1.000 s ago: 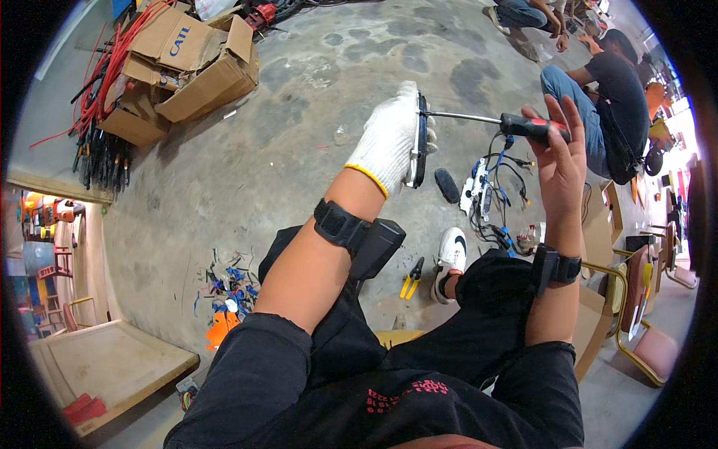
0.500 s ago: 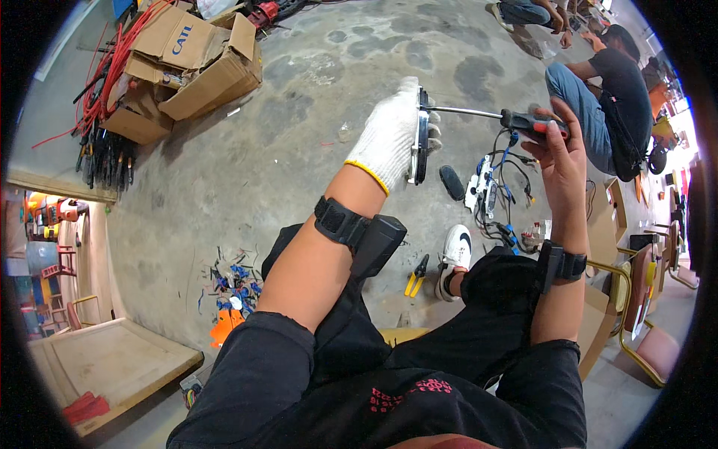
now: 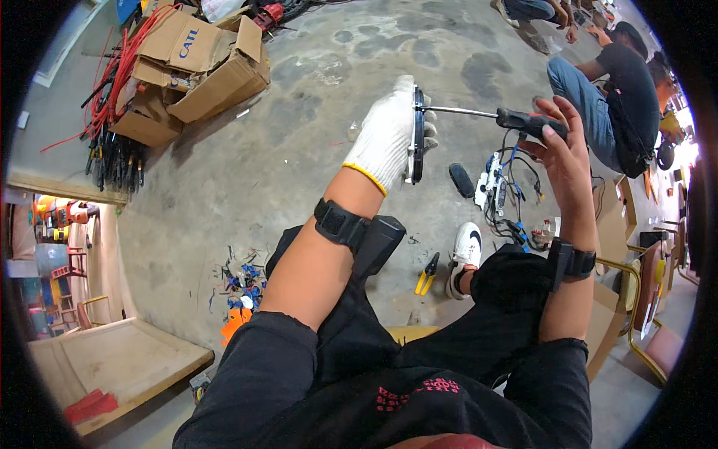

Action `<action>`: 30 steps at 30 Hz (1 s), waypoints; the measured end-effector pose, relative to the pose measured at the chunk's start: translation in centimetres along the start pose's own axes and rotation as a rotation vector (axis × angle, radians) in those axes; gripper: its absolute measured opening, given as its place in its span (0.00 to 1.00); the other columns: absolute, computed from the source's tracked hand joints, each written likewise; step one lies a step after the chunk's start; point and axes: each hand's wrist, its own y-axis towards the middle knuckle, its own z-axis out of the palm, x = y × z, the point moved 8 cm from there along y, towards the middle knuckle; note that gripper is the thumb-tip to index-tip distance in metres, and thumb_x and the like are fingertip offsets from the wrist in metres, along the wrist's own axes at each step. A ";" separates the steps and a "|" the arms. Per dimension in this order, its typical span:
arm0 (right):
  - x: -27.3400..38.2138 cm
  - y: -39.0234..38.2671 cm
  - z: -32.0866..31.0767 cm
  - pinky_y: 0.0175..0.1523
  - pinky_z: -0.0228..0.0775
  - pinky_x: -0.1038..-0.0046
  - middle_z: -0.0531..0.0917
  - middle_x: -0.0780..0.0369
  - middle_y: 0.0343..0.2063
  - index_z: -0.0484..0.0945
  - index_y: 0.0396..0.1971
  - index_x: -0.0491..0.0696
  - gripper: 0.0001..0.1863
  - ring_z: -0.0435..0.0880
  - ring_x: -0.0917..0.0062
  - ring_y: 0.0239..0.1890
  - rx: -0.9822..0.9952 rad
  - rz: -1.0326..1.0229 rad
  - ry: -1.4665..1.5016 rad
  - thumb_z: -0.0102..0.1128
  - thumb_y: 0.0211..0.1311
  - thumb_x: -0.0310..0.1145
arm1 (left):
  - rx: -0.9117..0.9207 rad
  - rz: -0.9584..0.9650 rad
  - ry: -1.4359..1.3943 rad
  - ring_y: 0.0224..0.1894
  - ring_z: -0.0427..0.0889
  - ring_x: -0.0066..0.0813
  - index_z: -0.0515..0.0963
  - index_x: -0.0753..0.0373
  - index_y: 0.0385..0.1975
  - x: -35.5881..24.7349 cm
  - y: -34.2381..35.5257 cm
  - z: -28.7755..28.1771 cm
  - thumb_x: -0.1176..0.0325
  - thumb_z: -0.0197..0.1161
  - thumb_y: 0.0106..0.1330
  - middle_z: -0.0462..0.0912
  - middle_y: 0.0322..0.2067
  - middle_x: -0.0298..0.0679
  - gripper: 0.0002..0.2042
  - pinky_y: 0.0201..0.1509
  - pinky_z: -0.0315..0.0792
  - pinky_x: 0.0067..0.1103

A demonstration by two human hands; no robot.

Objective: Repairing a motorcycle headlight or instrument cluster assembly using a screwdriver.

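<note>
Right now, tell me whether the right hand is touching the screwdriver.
Touching. The head view shows the right hand clasping the screwdriver at its handle end and partly covering it.

Head camera: worn on the head, left one of a side-by-side pair, upright, unmirrored, aimed steeply down and forward.
Black shirt (image 3: 441,393): nearest to the lens, seen from above along the lower edge.
Forearms (image 3: 314,273): entering from below, stretching up and away from the lens.
Left grip (image 3: 385,135), right grip (image 3: 565,146): viewed from above and behind, above mid-picture, at middle range.
Concrete floor (image 3: 247,172): below, farther than both grips.
Co-worker (image 3: 627,82): well apart, at upper right.
Cardboard box (image 3: 217,93), chair (image 3: 664,350): caught toward opposite sides of the wide fisheye.
</note>
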 end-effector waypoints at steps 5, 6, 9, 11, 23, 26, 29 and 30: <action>-0.3 0.4 -1.8 0.15 0.48 0.83 0.79 0.67 0.18 0.80 0.40 0.45 0.20 0.63 0.89 0.10 -0.169 0.152 -0.304 0.57 0.68 0.49 | -0.014 0.000 0.062 0.16 0.75 0.26 0.76 0.64 0.35 0.2 -0.1 0.1 0.46 0.47 0.73 0.77 0.21 0.38 0.24 0.20 0.72 0.24; -0.2 0.5 -1.6 0.15 0.48 0.83 0.79 0.67 0.18 0.80 0.40 0.45 0.20 0.63 0.89 0.10 -0.155 0.142 -0.302 0.57 0.68 0.49 | -0.002 0.002 0.068 0.16 0.75 0.27 0.76 0.64 0.35 0.2 -0.2 0.3 0.46 0.47 0.73 0.77 0.21 0.38 0.24 0.20 0.73 0.24; -2.6 -0.2 -2.0 0.22 0.62 0.85 0.81 0.63 0.31 0.76 0.46 0.42 0.29 0.75 0.86 0.20 -0.102 0.570 -0.559 0.45 0.70 0.57 | -0.014 0.023 0.092 0.17 0.75 0.27 0.76 0.64 0.35 -0.2 -0.2 0.2 0.46 0.47 0.73 0.77 0.21 0.38 0.24 0.20 0.73 0.24; -2.1 0.0 -0.8 0.30 0.69 0.79 0.79 0.60 0.39 0.74 0.49 0.43 0.27 0.77 0.82 0.30 -0.119 0.390 -0.242 0.46 0.71 0.54 | -0.038 0.046 0.104 0.17 0.76 0.27 0.76 0.64 0.35 -0.6 -0.1 -0.1 0.46 0.47 0.73 0.77 0.21 0.39 0.24 0.20 0.73 0.25; -2.4 0.0 -2.0 0.22 0.65 0.82 0.84 0.63 0.32 0.78 0.44 0.42 0.25 0.76 0.83 0.17 -0.077 0.381 -0.337 0.51 0.69 0.52 | 0.009 0.025 0.032 0.16 0.74 0.27 0.76 0.65 0.33 -0.4 0.0 0.2 0.47 0.49 0.72 0.77 0.21 0.39 0.23 0.19 0.73 0.24; -3.8 -0.6 -0.5 0.20 0.65 0.81 0.83 0.62 0.31 0.77 0.45 0.40 0.34 0.77 0.82 0.17 -0.036 0.560 -0.483 0.43 0.69 0.61 | -0.011 0.067 0.044 0.15 0.73 0.27 0.76 0.65 0.33 -0.5 0.0 0.2 0.47 0.49 0.72 0.76 0.20 0.39 0.23 0.19 0.73 0.24; -2.9 -0.5 0.0 0.16 0.61 0.79 0.83 0.63 0.29 0.76 0.44 0.41 0.29 0.76 0.83 0.16 -0.390 0.174 0.072 0.48 0.70 0.56 | -0.043 0.106 0.029 0.15 0.73 0.27 0.76 0.65 0.33 -1.1 0.3 -0.4 0.46 0.49 0.72 0.76 0.20 0.39 0.24 0.19 0.74 0.24; -2.0 -0.4 0.1 0.15 0.59 0.79 0.82 0.64 0.28 0.76 0.45 0.41 0.26 0.74 0.84 0.15 -0.388 0.023 0.039 0.51 0.70 0.53 | -0.014 0.084 -0.028 0.15 0.74 0.27 0.76 0.65 0.34 -1.0 0.4 -0.2 0.46 0.49 0.72 0.77 0.20 0.40 0.24 0.19 0.74 0.24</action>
